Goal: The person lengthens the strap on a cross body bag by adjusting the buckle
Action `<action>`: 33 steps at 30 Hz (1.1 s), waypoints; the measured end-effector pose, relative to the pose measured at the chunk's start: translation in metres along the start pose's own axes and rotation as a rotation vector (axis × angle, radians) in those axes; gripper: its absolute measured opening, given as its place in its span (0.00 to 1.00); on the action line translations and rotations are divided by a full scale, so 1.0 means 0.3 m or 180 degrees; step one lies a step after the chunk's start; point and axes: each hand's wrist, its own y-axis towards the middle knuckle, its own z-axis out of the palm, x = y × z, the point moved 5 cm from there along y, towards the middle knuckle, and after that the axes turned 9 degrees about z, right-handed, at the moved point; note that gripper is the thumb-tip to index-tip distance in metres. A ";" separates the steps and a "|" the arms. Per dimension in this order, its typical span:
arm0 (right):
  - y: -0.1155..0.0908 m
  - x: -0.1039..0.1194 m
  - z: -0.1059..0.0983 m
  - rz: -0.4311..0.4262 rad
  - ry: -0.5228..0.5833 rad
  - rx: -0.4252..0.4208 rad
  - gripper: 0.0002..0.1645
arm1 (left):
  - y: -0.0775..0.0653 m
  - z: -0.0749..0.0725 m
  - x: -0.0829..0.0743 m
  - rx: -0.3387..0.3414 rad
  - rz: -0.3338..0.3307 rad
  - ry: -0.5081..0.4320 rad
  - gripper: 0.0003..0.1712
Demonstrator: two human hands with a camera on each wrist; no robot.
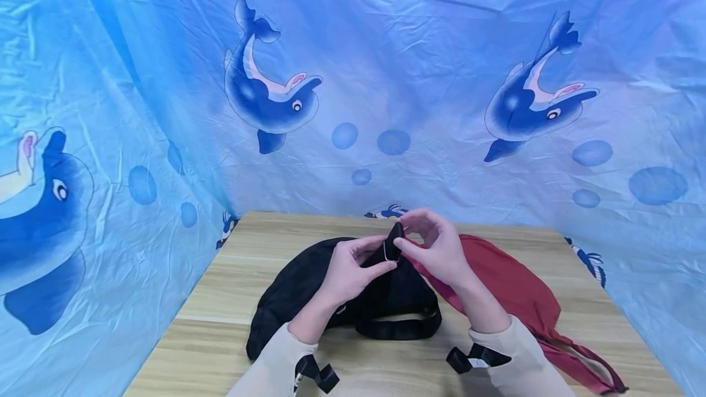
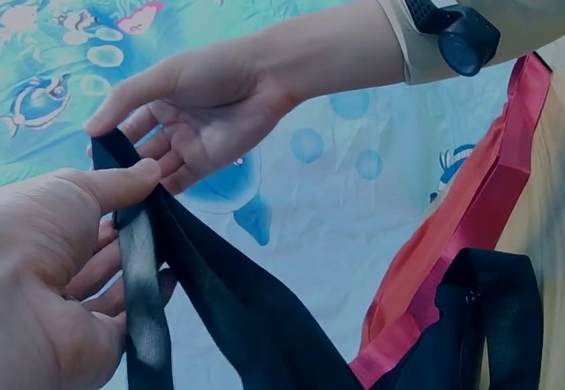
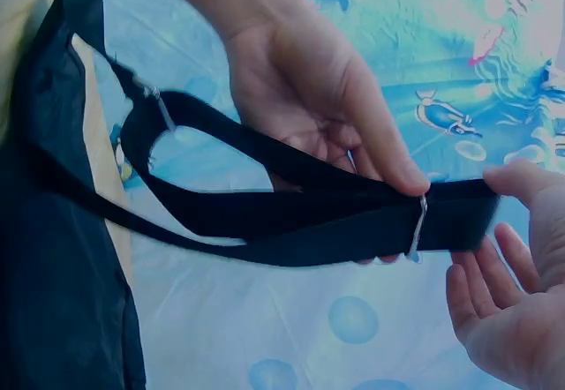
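My left hand (image 1: 347, 268) pinches a black strap (image 3: 335, 218) between thumb and fingers, right at a thin metal slider (image 3: 419, 227). The folded end of the strap, just past the slider, is pinched by my right hand (image 1: 438, 250), its thumb on one side and fingertips on the other. Both hands hold this strap raised over a black bag (image 1: 298, 290), which lies on the table below. Between the slider and the bag, the strap forms a loop in the right wrist view. In the left wrist view, my left hand (image 2: 62, 258) covers part of the strap.
A red bag (image 1: 504, 277) lies to the right of the black one, its red strap (image 1: 584, 363) trailing toward the front right. The wooden table (image 1: 198, 317) is bordered by a blue dolphin-print sheet (image 1: 375, 66) behind and at both sides.
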 end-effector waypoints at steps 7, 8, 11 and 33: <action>0.007 -0.021 0.024 0.0220 -0.0113 0.0141 0.29 | 0.006 0.017 -0.006 0.0183 0.0069 -0.0126 0.28; 0.008 -0.019 0.026 0.0230 -0.0150 0.0127 0.29 | 0.007 0.018 -0.006 0.0193 0.0084 -0.0122 0.28; 0.010 -0.013 0.025 0.0263 -0.0075 -0.0037 0.26 | 0.010 0.016 -0.011 0.0208 0.0130 -0.0067 0.28; -0.062 -0.162 0.078 0.0516 -0.0443 0.0263 0.28 | 0.014 -0.026 -0.005 0.0014 -0.0045 -0.0041 0.27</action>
